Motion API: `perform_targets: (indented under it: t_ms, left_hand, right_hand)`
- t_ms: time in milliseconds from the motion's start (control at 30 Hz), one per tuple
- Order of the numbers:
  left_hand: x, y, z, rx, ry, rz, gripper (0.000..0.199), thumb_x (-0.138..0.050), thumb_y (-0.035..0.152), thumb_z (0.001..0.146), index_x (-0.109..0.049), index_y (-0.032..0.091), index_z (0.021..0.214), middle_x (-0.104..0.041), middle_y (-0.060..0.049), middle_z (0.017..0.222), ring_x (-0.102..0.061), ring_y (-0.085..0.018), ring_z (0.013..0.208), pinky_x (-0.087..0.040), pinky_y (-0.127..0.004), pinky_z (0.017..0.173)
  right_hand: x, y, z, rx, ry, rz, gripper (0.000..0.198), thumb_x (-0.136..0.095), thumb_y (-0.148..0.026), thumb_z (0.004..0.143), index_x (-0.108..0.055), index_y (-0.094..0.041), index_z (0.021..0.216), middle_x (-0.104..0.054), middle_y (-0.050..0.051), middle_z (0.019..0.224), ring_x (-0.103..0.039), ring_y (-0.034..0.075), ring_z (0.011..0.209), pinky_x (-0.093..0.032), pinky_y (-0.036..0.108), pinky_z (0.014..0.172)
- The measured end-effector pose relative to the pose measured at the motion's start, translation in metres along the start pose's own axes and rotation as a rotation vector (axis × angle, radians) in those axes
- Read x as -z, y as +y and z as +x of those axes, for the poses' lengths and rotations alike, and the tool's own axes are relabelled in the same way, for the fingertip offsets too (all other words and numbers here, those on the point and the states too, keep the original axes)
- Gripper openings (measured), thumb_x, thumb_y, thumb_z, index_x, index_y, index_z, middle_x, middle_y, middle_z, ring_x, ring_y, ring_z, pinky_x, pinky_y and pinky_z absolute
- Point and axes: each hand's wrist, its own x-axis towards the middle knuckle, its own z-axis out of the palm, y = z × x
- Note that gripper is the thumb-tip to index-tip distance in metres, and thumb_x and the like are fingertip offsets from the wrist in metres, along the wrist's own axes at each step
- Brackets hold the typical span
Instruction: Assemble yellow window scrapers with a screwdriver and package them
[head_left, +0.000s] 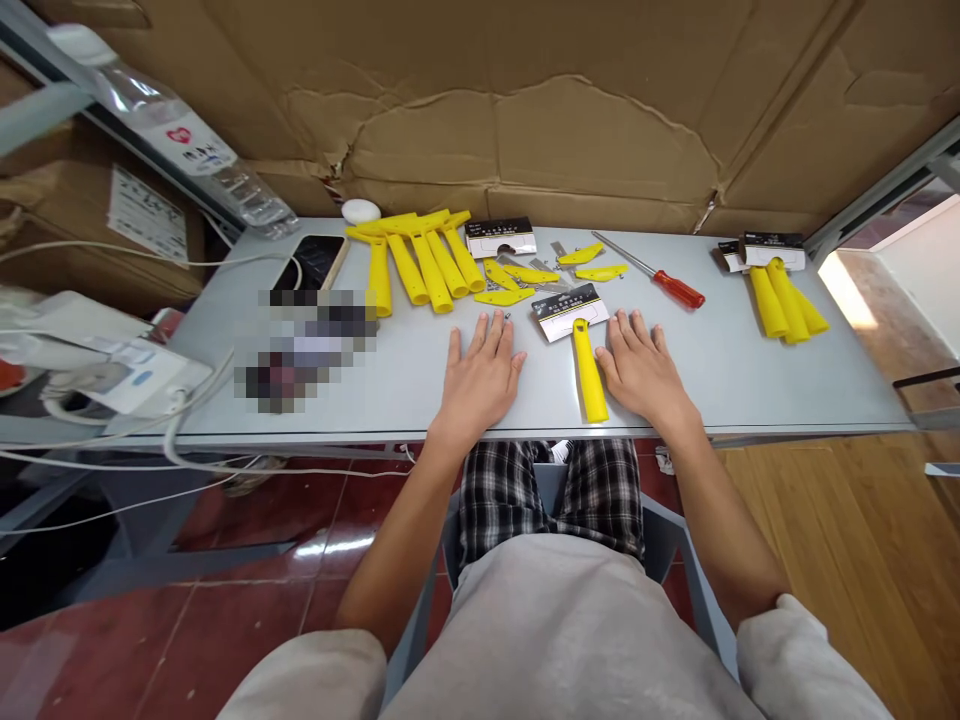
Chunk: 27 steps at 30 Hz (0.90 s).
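Note:
My left hand [484,375] lies flat on the grey table, fingers apart and holding nothing. Palm down, my right hand [643,365] rests on the table too, its thumb beside a yellow plastic handle [590,375]. A black-and-white header card [570,312] sits at the top of that handle, between my hands. Behind them are loose yellow clamp pieces [600,273], with metal blades and small screws scattered about. Several yellow T-shaped scraper handles [427,262] lie in a row, back left of my left hand. A red-handled screwdriver [679,289] is behind my right hand.
Carded yellow handles [780,300] lie at the right. Another header card [500,240] is at the back. Leftward are a phone [319,262], a blurred-out patch, a water bottle [187,140], and a power strip [142,370] with white cables. Cardboard [525,130] walls the back.

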Motion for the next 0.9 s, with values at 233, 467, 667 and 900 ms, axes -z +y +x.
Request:
perform_targets:
  t_ms: [233, 467, 667, 900]
  left_hand:
    - [-0.003, 0.002, -0.003, 0.018, 0.034, 0.020, 0.066, -0.027, 0.038, 0.118, -0.045, 0.010, 0.175, -0.035, -0.018, 0.185, -0.030, -0.037, 0.175, -0.019, -0.068, 0.141]
    - [0.002, 0.002, -0.002, 0.040, 0.004, 0.024, 0.069, -0.028, 0.043, 0.116, -0.046, 0.010, 0.175, -0.035, -0.015, 0.186, -0.031, -0.036, 0.174, -0.019, -0.067, 0.142]
    - [0.001, -0.001, -0.001, 0.027, 0.010, -0.006, 0.071, -0.028, 0.045, 0.115, -0.046, 0.011, 0.175, -0.038, -0.017, 0.184, -0.032, -0.039, 0.173, -0.020, -0.070, 0.140]
    - [0.001, 0.000, -0.002, 0.022, 0.028, -0.026, 0.069, -0.030, 0.042, 0.114, -0.048, 0.011, 0.173, -0.039, -0.019, 0.183, -0.034, -0.041, 0.172, -0.021, -0.072, 0.140]
  right_hand:
    - [0.028, -0.041, -0.005, -0.026, 0.152, -0.026, 0.073, -0.028, -0.049, 0.117, -0.048, -0.002, 0.168, -0.044, 0.026, 0.179, -0.035, 0.047, 0.169, -0.024, 0.070, 0.137]
    - [0.042, -0.080, -0.001, -0.101, 0.009, -0.087, 0.042, -0.048, -0.043, 0.112, -0.067, -0.017, 0.139, -0.075, 0.022, 0.134, -0.069, 0.040, 0.119, -0.054, 0.052, 0.096]
    - [0.048, -0.070, 0.001, -0.099, -0.115, -0.029, 0.046, -0.039, -0.020, 0.109, -0.057, -0.025, 0.151, -0.073, 0.016, 0.135, -0.075, 0.034, 0.110, -0.055, 0.044, 0.085]
    - [0.084, -0.033, -0.012, -0.124, -0.066, -0.040, 0.057, -0.046, -0.025, 0.106, -0.056, -0.035, 0.161, -0.069, 0.016, 0.136, -0.074, 0.034, 0.102, -0.053, 0.045, 0.085]
